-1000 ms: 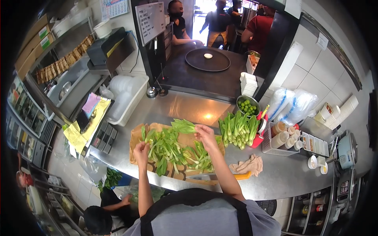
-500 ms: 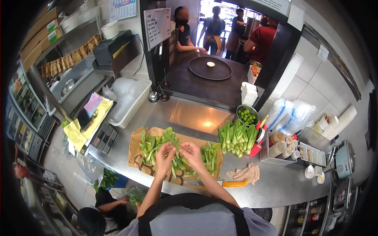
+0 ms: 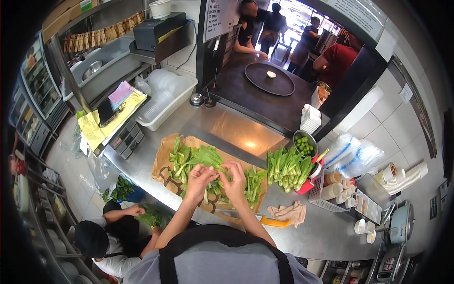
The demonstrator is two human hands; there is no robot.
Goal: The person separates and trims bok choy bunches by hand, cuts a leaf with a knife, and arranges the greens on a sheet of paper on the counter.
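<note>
My left hand [image 3: 201, 180] and my right hand [image 3: 233, 181] are close together over the paper, fingers pinched on a leafy green [image 3: 208, 156]. Its broad leaf spreads beyond my fingertips, while its lower part is hidden by them. Beneath lies a brown paper sheet [image 3: 163, 171] with dark printed rings, bearing piles of loose green leaves and stalks [image 3: 254, 185]. To the right, whole leafy greens [image 3: 287, 169] are stacked with their pale stem ends toward me. A knife with a yellow handle [image 3: 275, 222] rests near the counter's front edge, its blade partly over the paper.
A crumpled cloth [image 3: 289, 213] lies right of the knife. Behind the stacked greens stands a bowl of green limes [image 3: 303, 144]; a basket of sauce bottles [image 3: 322, 194] is farther right. At lower left a crouching co-worker [image 3: 92, 239] handles greens. A round tray [image 3: 255, 78] sits on the pass.
My view has shifted, so the pass now appears farther right. The leaf between my hands shows larger and more spread out. The co-worker at lower left has come further into view.
</note>
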